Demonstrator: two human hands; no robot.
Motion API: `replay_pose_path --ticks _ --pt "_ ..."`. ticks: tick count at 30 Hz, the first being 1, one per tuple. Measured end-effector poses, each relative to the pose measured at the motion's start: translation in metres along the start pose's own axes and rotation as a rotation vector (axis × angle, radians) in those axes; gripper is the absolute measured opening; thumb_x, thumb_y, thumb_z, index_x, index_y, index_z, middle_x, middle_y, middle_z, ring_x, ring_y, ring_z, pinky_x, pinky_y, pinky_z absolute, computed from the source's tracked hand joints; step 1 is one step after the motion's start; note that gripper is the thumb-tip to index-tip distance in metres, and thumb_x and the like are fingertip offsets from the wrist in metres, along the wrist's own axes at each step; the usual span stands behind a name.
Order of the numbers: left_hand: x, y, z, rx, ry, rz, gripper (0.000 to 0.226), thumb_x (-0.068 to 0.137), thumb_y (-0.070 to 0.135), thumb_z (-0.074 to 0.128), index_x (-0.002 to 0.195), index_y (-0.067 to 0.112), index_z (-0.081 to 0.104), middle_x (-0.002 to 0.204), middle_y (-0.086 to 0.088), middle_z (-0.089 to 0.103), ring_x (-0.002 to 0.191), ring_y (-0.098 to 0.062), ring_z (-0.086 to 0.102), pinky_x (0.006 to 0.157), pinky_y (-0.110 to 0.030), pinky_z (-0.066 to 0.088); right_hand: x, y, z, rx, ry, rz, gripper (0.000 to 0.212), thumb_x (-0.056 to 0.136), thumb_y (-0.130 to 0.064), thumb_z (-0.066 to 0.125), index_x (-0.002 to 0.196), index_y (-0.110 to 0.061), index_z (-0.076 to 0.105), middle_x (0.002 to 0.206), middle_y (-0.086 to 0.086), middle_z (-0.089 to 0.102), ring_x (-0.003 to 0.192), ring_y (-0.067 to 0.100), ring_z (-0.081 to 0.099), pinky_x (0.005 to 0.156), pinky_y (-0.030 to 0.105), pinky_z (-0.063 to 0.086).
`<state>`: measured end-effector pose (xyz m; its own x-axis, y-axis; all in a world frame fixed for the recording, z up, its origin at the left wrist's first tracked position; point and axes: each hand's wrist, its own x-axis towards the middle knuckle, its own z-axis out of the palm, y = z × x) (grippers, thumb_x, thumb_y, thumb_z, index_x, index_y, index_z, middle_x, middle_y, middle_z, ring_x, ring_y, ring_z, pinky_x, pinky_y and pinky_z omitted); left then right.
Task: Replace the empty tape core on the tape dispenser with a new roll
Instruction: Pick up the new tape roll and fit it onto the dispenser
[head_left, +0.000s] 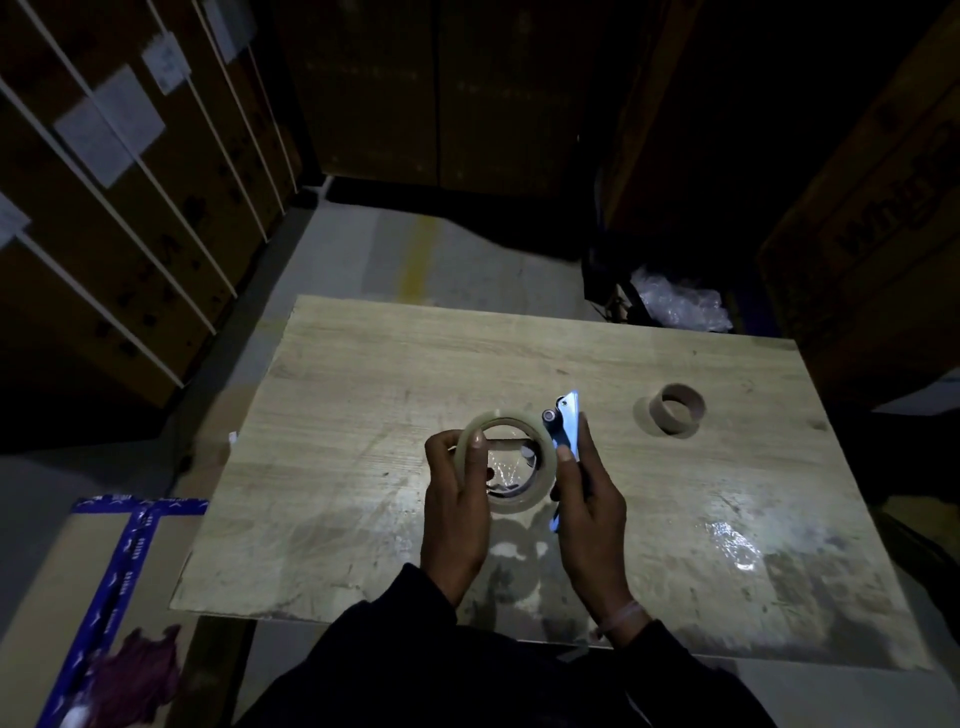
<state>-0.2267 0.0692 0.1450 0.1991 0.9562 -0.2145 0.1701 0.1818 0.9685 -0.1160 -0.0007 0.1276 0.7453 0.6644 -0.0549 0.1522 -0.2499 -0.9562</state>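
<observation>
1. New roll (511, 467) is up over the table (363, 395), your left hand (457, 499) pinching its rim.
2. Right hand (587, 499) is wrapped around the dispenser (563, 431), right beside the roll.
3. Old core (677, 409) sits well off to the right, so the swap's half done.
4. Next, I'd guess: line the roll's hole up with the hub and push it on.

We are standing in a dim warehouse or stockroom: strapped, labelled cardboard cartons (119, 208) are stacking up around us, a bare concrete floor (363, 260) is showing, and a worn wooden table (363, 395) is serving as a bench.
</observation>
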Motion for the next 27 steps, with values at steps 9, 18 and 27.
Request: replay_pose_path --ticks 9,18,27 --pt "-0.011 -0.003 0.010 -0.039 -0.008 0.003 0.032 0.109 0.053 0.039 0.130 0.038 0.058 0.122 0.005 0.069 0.085 0.001 0.068 0.082 -0.026 0.050 -0.001 -0.003 0.000 0.140 0.073 0.019 0.045 0.114 -0.035 0.051 0.159 -0.033 0.053 0.121 -0.007 0.079 0.121 -0.001 0.035 0.088 0.032 0.060" --pt "-0.012 -0.013 0.015 -0.054 0.067 -0.005 0.037 0.110 0.055 0.040 0.129 0.032 0.062 0.125 -0.001 0.064 0.091 -0.011 0.073 0.092 -0.040 0.058 -0.009 -0.017 0.007 0.130 0.028 -0.035 0.042 0.114 -0.026 0.049 0.155 -0.028 0.057 0.119 -0.021 0.080 0.087 -0.012 0.067 0.076 0.007 0.049" --pt "-0.009 -0.002 0.013 -0.250 0.080 -0.046 0.048 0.102 0.055 0.043 0.134 0.024 0.061 0.127 0.004 0.071 0.105 0.001 0.075 0.086 -0.019 0.059 -0.008 -0.022 0.009 0.157 -0.071 -0.004 0.077 0.096 -0.047 0.067 0.165 -0.028 0.040 0.084 -0.024 0.069 0.066 0.002 0.064 0.065 0.028 0.054"
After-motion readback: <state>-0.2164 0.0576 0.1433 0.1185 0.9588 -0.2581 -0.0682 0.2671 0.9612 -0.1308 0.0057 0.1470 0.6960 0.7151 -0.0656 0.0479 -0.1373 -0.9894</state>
